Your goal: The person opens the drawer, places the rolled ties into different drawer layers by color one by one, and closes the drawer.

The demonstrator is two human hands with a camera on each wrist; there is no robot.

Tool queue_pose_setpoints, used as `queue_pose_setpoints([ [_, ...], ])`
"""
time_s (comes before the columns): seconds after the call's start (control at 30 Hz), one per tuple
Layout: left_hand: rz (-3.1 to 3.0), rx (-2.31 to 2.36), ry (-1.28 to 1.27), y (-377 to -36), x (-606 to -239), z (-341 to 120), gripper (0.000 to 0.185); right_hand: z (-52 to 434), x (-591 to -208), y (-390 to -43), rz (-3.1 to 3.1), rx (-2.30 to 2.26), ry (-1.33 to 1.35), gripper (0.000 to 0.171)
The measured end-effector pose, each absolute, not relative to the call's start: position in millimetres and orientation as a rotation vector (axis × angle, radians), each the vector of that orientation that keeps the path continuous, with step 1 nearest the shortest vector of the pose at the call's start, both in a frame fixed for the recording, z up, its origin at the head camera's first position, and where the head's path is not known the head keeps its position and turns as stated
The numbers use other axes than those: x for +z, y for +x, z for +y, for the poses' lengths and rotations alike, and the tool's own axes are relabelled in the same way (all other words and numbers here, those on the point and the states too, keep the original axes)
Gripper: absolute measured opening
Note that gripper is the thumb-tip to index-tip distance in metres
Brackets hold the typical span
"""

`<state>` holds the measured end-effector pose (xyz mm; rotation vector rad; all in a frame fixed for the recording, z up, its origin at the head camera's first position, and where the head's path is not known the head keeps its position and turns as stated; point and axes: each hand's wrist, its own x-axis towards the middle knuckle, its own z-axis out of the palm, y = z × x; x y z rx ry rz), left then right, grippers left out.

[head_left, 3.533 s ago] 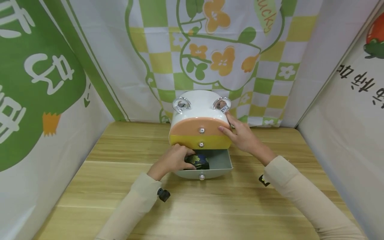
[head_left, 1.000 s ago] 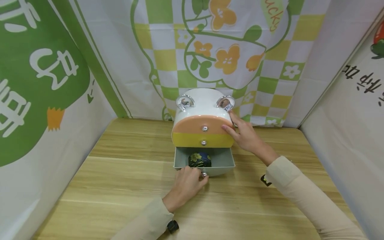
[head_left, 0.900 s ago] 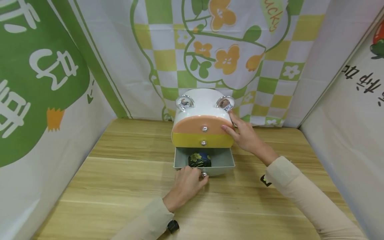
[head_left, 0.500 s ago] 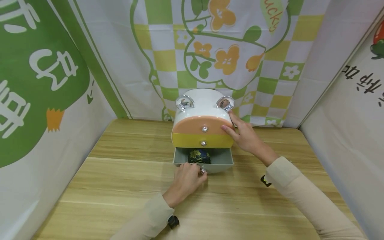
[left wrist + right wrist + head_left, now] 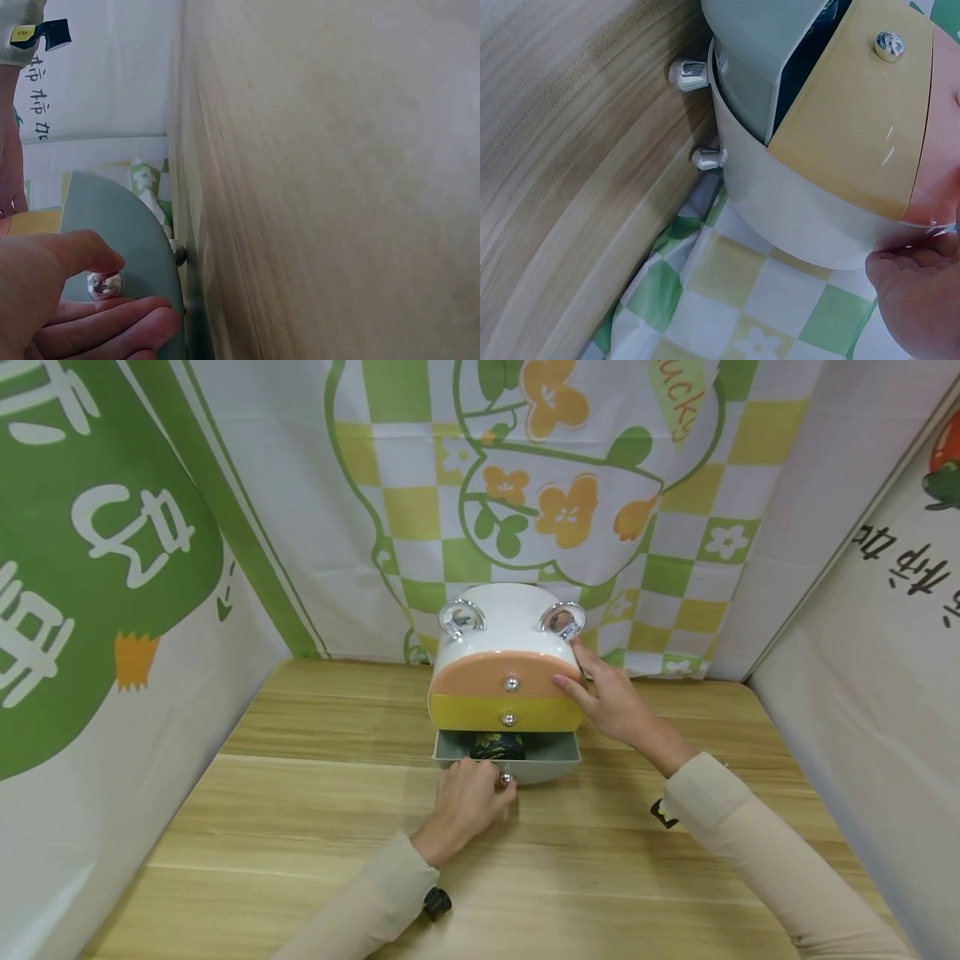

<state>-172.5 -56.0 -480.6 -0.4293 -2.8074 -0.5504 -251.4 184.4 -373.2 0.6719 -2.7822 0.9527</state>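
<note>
A small white chest of drawers [image 5: 510, 614] with a peach top drawer [image 5: 472, 675] and a yellow middle drawer [image 5: 465, 713] stands on the table. Its grey-green bottom drawer [image 5: 551, 770] is pulled partly out. In that drawer lies a dark item with yellow leaf patterns [image 5: 497, 746], perhaps a rolled cloth, its front hidden by the drawer wall. My left hand [image 5: 467, 797] pinches the round silver knob [image 5: 103, 286] of the bottom drawer between thumb and fingers. My right hand [image 5: 617, 702] grips the chest's right side, thumb on the peach front, fingers along the side wall.
Two silver rings [image 5: 462, 618] sit on top of the chest like eyes. Short silver feet [image 5: 690, 75] raise it off the wooden table [image 5: 300, 793]. A checked cloth [image 5: 420, 518] hangs close behind, and printed curtains [image 5: 97, 568] flank both sides.
My left hand has left the patterned item, taken the bottom drawer's knob and moved the drawer partway inward. My right hand has stayed on the chest's side.
</note>
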Motion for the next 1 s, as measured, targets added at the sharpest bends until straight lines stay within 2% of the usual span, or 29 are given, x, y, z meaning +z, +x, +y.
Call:
queue_pose_setpoints([
  [0.3,-2.798,-0.588,-0.431,-181.1,-481.1,-55.5,0.052,184.7,-372.3,-250.4,-2.78,0.951,0.666,0.084],
  [0.63,-2.806,-0.626,-0.437,-192.8,-481.8,-55.1,0.047,184.6,-373.8,-251.1,-2.78,0.951,0.664,0.084],
  [1.0,-2.78,-0.621,-0.425,-206.1,-482.7,-54.8,0.054,184.8,-374.1,-251.8,-2.774,0.953,0.674,0.084],
])
